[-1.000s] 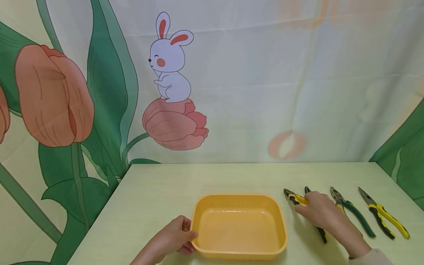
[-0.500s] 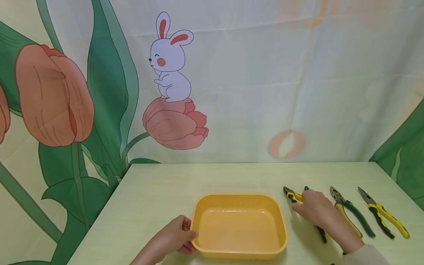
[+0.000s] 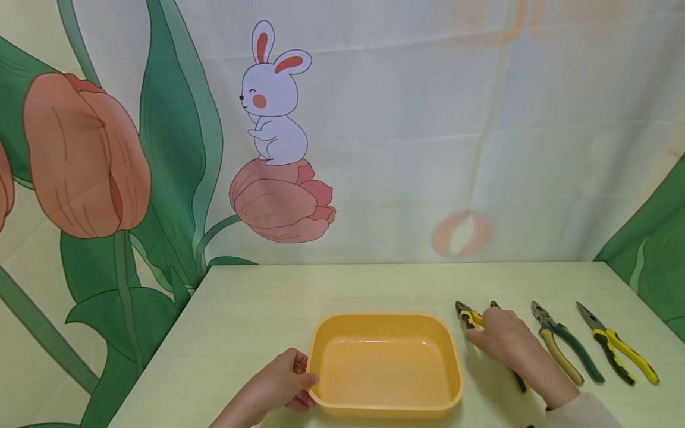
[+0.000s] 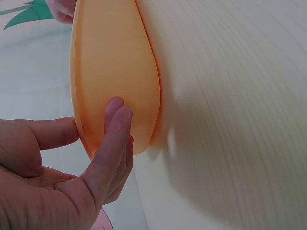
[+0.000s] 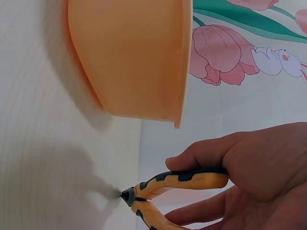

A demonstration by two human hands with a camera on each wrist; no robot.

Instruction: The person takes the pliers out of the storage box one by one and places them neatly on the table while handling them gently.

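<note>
My left hand (image 3: 280, 380) holds the left rim of a yellow plastic basin (image 3: 385, 410); in the left wrist view its thumb presses the rim while the fingers lie along the outer wall. To the right of the basin, my right hand (image 3: 500, 340) grips yellow-and-black pliers (image 3: 464, 311). In the right wrist view, the thumb lies on one handle of these pliers (image 5: 196, 180) and fingers are at the other. Beneath that hand lies a second pair of pliers (image 3: 520, 380), mostly hidden; only its tip and a dark handle end show.
Further right on the pale table (image 3: 257, 303) lie green-handled pliers (image 3: 567, 342) and yellow-and-black long-nose pliers (image 3: 615, 345). A curtain (image 3: 385, 148) printed with tulips and a rabbit hangs behind the table's far edge.
My right hand has shifted slightly left, and the leftmost pliers have moved a little with it. The left hand and basin have stayed put.
</note>
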